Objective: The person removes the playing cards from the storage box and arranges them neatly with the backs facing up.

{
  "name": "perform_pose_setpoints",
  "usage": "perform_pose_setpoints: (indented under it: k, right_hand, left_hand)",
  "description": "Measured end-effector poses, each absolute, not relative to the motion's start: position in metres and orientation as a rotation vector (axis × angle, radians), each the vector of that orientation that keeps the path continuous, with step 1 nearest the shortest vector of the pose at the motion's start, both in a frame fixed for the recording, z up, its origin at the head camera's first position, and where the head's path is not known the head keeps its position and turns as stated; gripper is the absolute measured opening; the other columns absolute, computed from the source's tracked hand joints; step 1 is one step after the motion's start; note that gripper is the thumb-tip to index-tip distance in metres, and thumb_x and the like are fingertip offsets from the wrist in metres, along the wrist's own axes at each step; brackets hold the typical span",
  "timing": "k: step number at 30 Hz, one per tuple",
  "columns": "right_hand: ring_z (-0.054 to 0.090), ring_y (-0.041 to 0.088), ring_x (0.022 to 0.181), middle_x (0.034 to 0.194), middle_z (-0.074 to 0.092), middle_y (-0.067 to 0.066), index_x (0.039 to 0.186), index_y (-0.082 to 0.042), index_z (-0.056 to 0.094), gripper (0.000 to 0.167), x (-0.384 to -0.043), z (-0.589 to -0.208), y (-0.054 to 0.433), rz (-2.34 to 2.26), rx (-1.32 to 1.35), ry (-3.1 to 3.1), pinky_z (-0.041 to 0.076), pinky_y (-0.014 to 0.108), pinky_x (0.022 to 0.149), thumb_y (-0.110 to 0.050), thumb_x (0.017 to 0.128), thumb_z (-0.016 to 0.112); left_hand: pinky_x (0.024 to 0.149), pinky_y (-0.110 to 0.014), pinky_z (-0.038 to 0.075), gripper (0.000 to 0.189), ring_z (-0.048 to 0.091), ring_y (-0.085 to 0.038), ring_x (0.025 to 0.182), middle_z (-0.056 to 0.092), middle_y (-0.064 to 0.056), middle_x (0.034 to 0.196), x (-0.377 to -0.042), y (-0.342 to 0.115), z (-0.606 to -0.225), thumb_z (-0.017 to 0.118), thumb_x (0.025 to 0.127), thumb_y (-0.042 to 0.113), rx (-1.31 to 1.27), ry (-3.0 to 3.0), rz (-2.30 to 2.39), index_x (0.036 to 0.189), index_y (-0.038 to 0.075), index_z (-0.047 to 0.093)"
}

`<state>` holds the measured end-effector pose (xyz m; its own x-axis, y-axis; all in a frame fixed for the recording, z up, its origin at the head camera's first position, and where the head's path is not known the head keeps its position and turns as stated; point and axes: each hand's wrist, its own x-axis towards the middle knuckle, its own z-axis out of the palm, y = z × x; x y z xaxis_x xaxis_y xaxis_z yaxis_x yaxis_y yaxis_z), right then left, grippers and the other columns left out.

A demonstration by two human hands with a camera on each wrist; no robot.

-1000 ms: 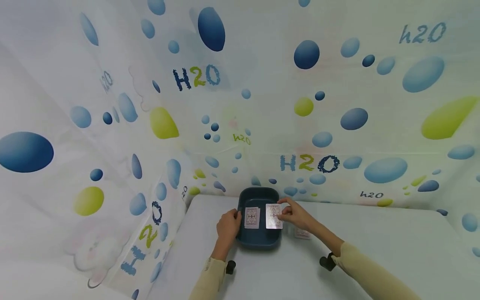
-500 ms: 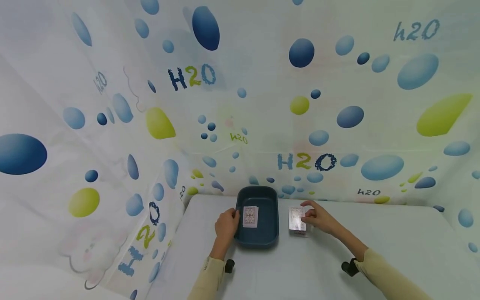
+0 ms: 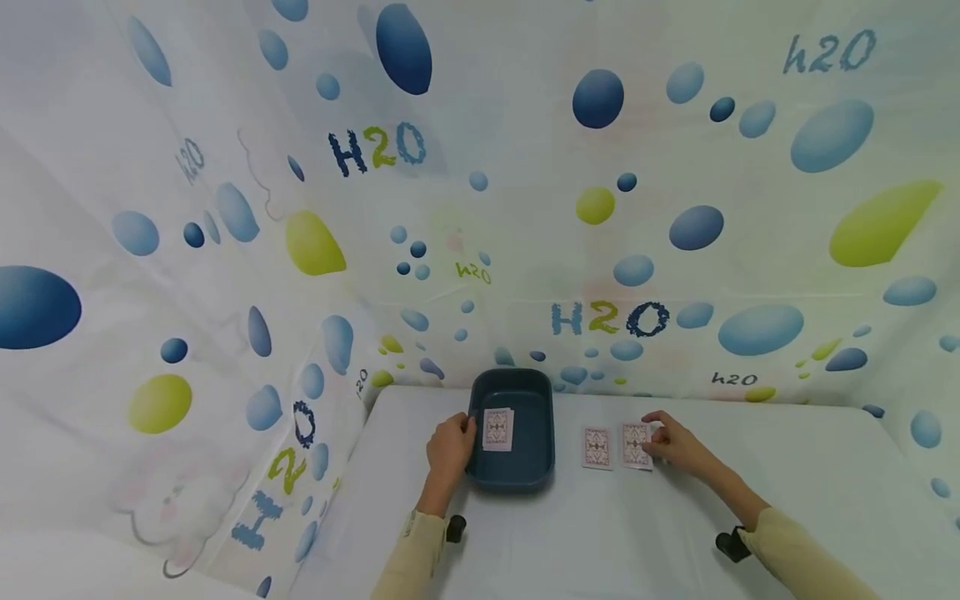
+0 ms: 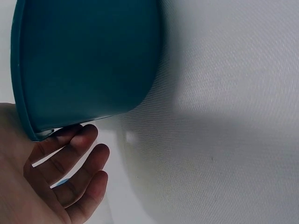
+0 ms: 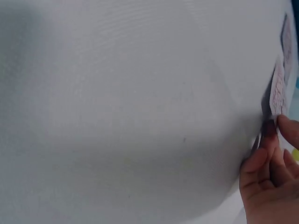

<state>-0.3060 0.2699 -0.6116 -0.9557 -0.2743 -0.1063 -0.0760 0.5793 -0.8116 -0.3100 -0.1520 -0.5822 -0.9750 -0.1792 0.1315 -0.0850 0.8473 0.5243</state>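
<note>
Handling the pinched card (image 3: 634, 443) well, right of centre in the lower part of the head view, probably means gripping only its edge, lightly, so that it is not bending, and leaving the gap to the neighbouring card (image 3: 597, 448), which is lying flat on the table (image 3: 555, 542) just to its left. Steadying the blue tray (image 3: 534, 450) at lower centre likely calls for gentle pressure, so that the small card stack (image 3: 497, 430) resting in its left half is not sliding. The right hand (image 3: 681, 446) is pressing thumb and finger together on the card's right edge; whether the card is touching the table, I cannot tell. The left hand (image 3: 450, 450) is clamping the tray's left rim, its fingers curling beneath the edge at lower left of the left wrist view.
</note>
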Motion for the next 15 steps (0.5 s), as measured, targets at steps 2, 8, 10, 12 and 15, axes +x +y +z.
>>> perform_pose_setpoints:
  k: [2, 8, 10, 12, 15]
  right_hand:
    - [0.05, 0.015, 0.072, 0.085, 0.055, 0.005, 0.136, 0.002, 0.04, 0.052, -0.305, -0.612, 0.266, -1.261, -0.299, 2.629, 0.043, 0.025, 0.062, -0.012, 0.095, 0.067]
    - [0.051, 0.017, 0.074, 0.086, 0.057, 0.008, 0.131, 0.004, 0.043, 0.051, -0.304, -0.608, 0.253, -1.028, -0.351, 2.795, 0.044, 0.029, 0.064, -0.012, 0.091, 0.071]
    - [0.052, 0.019, 0.078, 0.091, 0.057, 0.011, 0.127, 0.005, 0.048, 0.049, -0.304, -0.605, 0.249, -0.945, -0.35, 2.85, 0.046, 0.032, 0.068, -0.013, 0.089, 0.074]
    - [0.053, 0.021, 0.083, 0.097, 0.055, 0.014, 0.124, 0.006, 0.052, 0.048, -0.304, -0.603, 0.247, -0.884, -0.336, 2.88, 0.048, 0.037, 0.073, -0.014, 0.088, 0.076]
    - [0.054, 0.023, 0.086, 0.101, 0.055, 0.017, 0.122, 0.007, 0.057, 0.047, -0.304, -0.601, 0.246, -0.824, -0.317, 2.884, 0.05, 0.043, 0.079, -0.018, 0.087, 0.077]
  left_hand:
    - [0.05, -0.031, 0.033, 0.031, 0.047, -0.016, 0.056, 0.054, -0.001, 0.064, -0.31, -0.153, -0.583, 0.059, 0.1, 0.027, 0.208, -2.846, -0.796, 0.073, 0.012, 0.058]
    - [0.05, -0.031, 0.033, 0.03, 0.048, -0.016, 0.056, 0.055, -0.002, 0.064, -0.308, -0.154, -0.582, 0.059, 0.101, 0.028, 0.202, -2.849, -0.812, 0.075, 0.011, 0.06]
    - [0.051, -0.031, 0.034, 0.03, 0.048, -0.016, 0.057, 0.055, -0.002, 0.065, -0.308, -0.154, -0.581, 0.058, 0.101, 0.028, 0.198, -2.853, -0.807, 0.076, 0.011, 0.061]
    - [0.051, -0.031, 0.034, 0.03, 0.048, -0.016, 0.057, 0.055, -0.002, 0.066, -0.309, -0.154, -0.581, 0.058, 0.101, 0.028, 0.197, -2.855, -0.807, 0.077, 0.011, 0.062]
    - [0.052, -0.031, 0.034, 0.029, 0.049, -0.016, 0.058, 0.056, -0.002, 0.066, -0.309, -0.153, -0.58, 0.058, 0.101, 0.028, 0.197, -2.859, -0.802, 0.079, 0.01, 0.063]
